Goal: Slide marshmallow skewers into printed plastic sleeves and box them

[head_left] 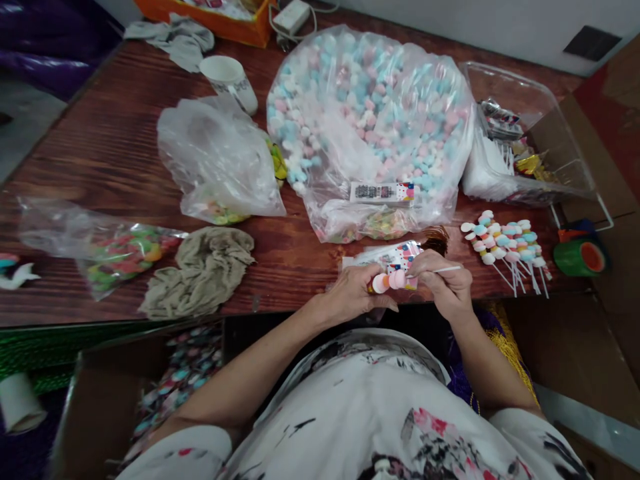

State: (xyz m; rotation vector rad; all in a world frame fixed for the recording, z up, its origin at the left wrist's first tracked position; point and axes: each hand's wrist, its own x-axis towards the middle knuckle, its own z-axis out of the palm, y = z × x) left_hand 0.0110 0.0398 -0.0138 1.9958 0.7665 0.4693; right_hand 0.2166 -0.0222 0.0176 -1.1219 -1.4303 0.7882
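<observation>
Near the table's front edge my left hand [353,293] is closed around the left end of a marshmallow skewer [390,281], whose pink and white pieces sit in a row. My right hand [445,283] pinches its white stick, which points out to the right. Just behind my hands lie printed plastic pouches [380,253] and a bundle of brown twist ties [435,240]. To the right rests a pile of finished marshmallow skewers [505,243], their sticks toward me. A large clear bag of pink, blue and white marshmallows [370,113] stands beyond.
At the left are a bag of colourful gummies [127,257], a crumpled cloth [203,270], another plastic bag [220,160] and a mug [230,81]. A clear bin [545,133] and green tape roll [577,257] stand right. A box of wrapped skewers [175,380] is below.
</observation>
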